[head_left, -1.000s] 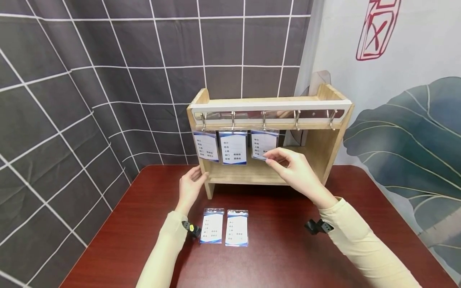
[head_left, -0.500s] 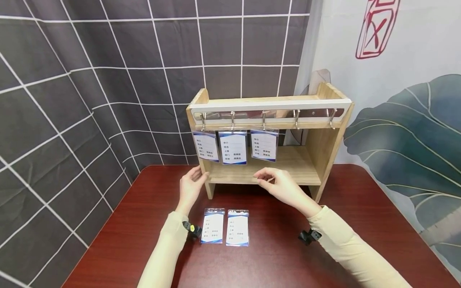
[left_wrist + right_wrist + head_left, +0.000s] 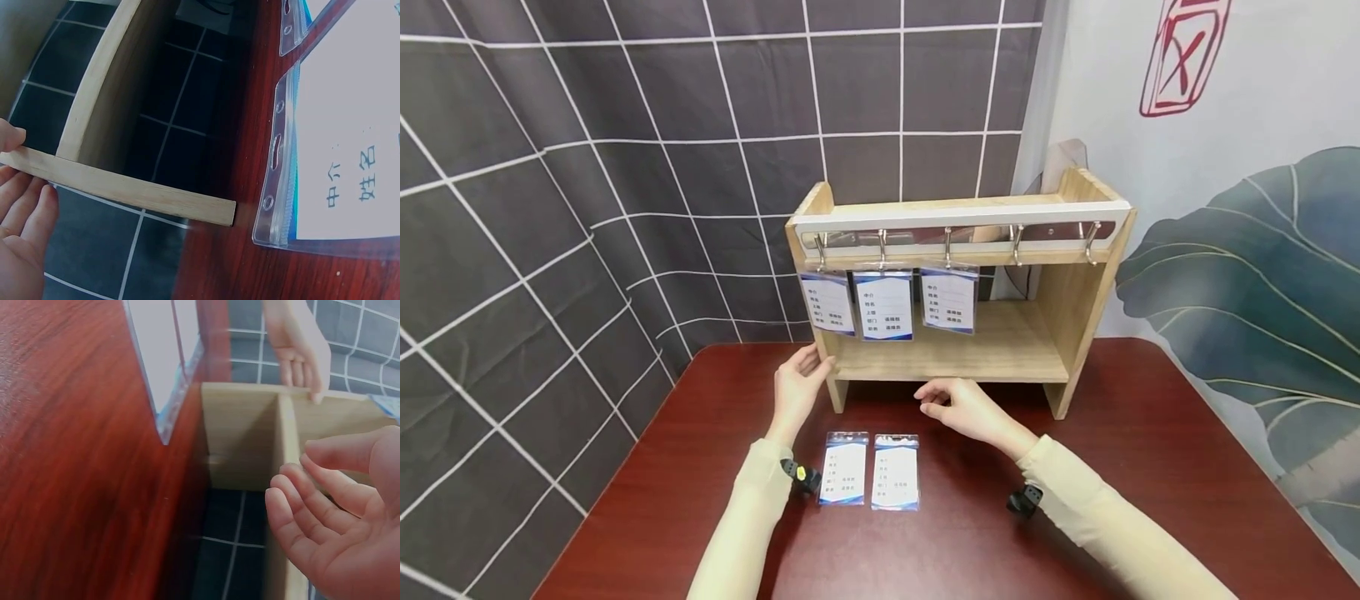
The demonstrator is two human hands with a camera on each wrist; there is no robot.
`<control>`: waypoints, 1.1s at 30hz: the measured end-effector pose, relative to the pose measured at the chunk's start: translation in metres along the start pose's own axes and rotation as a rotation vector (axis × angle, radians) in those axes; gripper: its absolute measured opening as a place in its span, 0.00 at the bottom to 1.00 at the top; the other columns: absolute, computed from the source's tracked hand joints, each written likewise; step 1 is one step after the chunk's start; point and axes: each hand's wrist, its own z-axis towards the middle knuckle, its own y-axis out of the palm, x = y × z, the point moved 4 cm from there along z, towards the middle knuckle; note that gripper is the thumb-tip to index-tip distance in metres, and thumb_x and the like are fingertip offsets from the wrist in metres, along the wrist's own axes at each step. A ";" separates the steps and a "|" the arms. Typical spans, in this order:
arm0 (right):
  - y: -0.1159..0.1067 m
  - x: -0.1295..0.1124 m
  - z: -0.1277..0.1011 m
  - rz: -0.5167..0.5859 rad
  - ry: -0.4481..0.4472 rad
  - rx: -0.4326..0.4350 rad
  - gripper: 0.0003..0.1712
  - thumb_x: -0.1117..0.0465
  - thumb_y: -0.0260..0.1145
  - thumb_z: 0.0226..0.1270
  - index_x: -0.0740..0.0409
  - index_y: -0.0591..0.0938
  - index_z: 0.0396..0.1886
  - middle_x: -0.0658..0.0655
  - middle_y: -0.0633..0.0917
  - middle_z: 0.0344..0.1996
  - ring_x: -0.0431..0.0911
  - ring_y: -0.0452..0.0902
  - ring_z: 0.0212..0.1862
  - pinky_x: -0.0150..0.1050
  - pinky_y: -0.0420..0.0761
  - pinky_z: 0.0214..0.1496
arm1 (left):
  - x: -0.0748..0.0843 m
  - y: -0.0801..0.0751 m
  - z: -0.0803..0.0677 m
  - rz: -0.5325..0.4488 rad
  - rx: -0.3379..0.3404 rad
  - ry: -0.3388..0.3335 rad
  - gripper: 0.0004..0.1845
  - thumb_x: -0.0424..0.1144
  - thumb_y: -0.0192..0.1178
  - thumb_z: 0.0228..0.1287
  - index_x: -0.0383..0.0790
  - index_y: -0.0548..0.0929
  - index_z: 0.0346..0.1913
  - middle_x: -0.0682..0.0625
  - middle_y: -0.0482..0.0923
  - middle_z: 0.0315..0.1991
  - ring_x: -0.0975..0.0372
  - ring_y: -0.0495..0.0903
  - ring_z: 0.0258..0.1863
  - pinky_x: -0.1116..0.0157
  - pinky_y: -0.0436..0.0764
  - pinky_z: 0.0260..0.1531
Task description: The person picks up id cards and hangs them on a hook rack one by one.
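Note:
A wooden shelf stands on the table, with a row of metal hooks along its front rail. Three badge holders hang from the left hooks: a left one, a middle one and a right one. My left hand holds the shelf's left side panel, thumb on one face and fingers on the other. With nothing in its loosely bent fingers, my right hand hovers before the lower board. Two more badge holders, a left one and a right one, lie flat on the table.
The two rightmost hooks carry nothing. A dark red table bears everything. Behind it hang a dark gridded curtain and a pale printed backdrop.
From beside the right hanging badge holder, my right hand has come down and a little left, to below the lower board's front edge. My left hand stays on the side panel.

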 end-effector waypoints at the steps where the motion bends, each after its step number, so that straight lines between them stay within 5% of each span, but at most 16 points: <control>1: 0.002 0.002 0.001 -0.002 0.003 -0.010 0.09 0.65 0.69 0.71 0.61 0.89 0.47 0.47 0.88 0.34 0.41 0.82 0.39 0.36 0.83 0.42 | -0.001 0.000 0.001 -0.005 -0.002 0.000 0.22 0.33 0.73 0.67 0.28 0.84 0.61 0.34 0.84 0.57 0.44 0.84 0.59 0.58 0.85 0.58; 9: 0.018 0.011 0.008 0.009 0.001 -0.081 0.13 0.65 0.71 0.68 0.68 0.87 0.48 0.49 0.88 0.33 0.39 0.82 0.37 0.33 0.83 0.40 | 0.002 -0.001 0.003 0.004 -0.002 -0.009 0.22 0.34 0.73 0.67 0.28 0.84 0.61 0.35 0.84 0.57 0.45 0.84 0.59 0.58 0.85 0.58; 33: 0.052 0.024 0.015 -0.016 0.109 -0.187 0.17 0.65 0.77 0.60 0.67 0.88 0.48 0.55 0.89 0.39 0.45 0.85 0.42 0.37 0.86 0.46 | -0.002 0.000 0.002 -0.008 -0.007 -0.015 0.23 0.34 0.72 0.67 0.28 0.83 0.62 0.34 0.84 0.58 0.45 0.84 0.60 0.59 0.85 0.58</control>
